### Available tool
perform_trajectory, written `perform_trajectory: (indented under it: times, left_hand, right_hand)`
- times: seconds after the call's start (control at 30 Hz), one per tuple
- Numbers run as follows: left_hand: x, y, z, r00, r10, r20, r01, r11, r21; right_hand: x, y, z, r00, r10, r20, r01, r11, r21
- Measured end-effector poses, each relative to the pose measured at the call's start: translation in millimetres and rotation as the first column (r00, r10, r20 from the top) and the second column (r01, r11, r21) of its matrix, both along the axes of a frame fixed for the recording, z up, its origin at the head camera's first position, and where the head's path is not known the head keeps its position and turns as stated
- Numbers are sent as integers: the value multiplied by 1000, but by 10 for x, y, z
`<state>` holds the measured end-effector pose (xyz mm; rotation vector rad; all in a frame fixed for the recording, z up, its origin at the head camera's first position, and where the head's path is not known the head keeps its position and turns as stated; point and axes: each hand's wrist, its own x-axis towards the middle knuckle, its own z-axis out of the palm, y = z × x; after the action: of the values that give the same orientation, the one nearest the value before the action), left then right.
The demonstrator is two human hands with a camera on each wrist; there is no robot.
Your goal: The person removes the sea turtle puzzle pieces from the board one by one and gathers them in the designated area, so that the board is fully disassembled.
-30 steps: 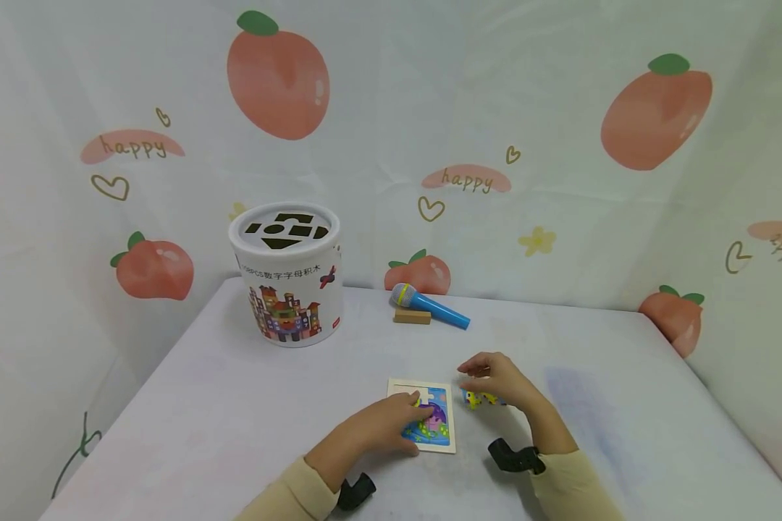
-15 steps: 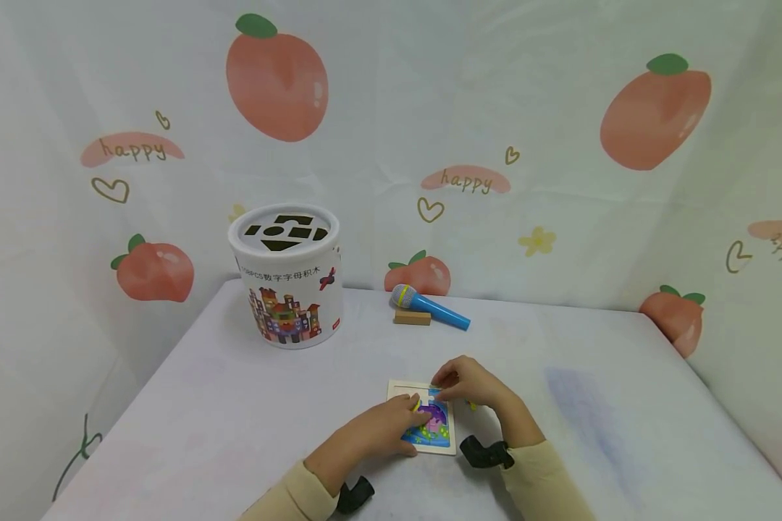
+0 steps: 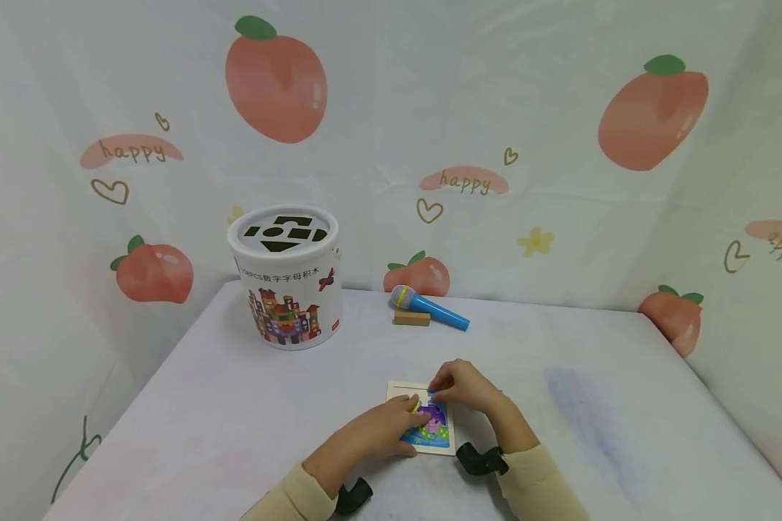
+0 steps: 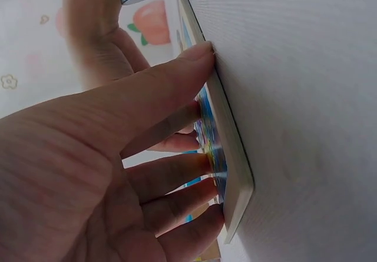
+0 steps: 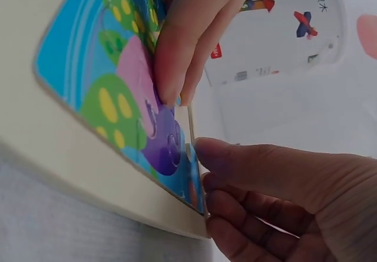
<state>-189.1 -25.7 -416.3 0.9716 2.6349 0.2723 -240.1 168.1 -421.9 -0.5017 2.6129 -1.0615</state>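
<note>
A small jigsaw puzzle in a pale wooden frame (image 5: pixel 112 176) lies flat on the table, with a purple, pink and green cartoon picture (image 3: pixel 436 423). My left hand (image 3: pixel 381 429) rests over its left part; in the left wrist view the thumb touches the frame's near edge and the other fingertips press on the picture. At the far right corner, my right hand (image 3: pixel 467 387) pinches a blue puzzle piece (image 5: pixel 192 171) between thumb and fingers, low against the puzzle. The picture's left part is hidden under my left hand.
Behind the puzzle lie a blue toy microphone (image 3: pixel 439 312) and a wooden block (image 3: pixel 412 318). A white bucket of blocks (image 3: pixel 289 289) stands at the back left. A sliver of blue (image 3: pixel 505 394) shows behind my right wrist. A peach-print cloth (image 3: pixel 365 108) hangs behind the table.
My right hand has moved left from the loose yellow-spotted pieces to the puzzle's far right corner and lowered a piece there. My left hand has stayed in place on the puzzle.
</note>
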Motion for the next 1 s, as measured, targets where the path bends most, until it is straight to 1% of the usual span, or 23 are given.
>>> perform_trajectory:
  times: [0.13,0.27,0.4,0.67,1.0]
  left_hand:
    - [3,-5,-5,1000,-13,-13,13,1000,4]
    - [6,-5,-7,1000,-13,-14,13,1000,7]
    - [9,-3,5,1000,-8,-9,8,1000,5]
    - [16,-2,31,1000,-14,-8,14,1000,1]
    - [1,0,18,1000,-24,-4,24,1000,4]
  right_hand:
    - [3,13,-15,999,31,-33,-30,1000,3]
    - [1,13,-26,998,44,-45,-44,999,-1]
    - [0,9,-26,998,39,-56,-39,999,2]
    - [5,7,-37,998,2,-69,-1,1000,7]
    - [6,24,-41,999,16,-46,-16,1000,6]
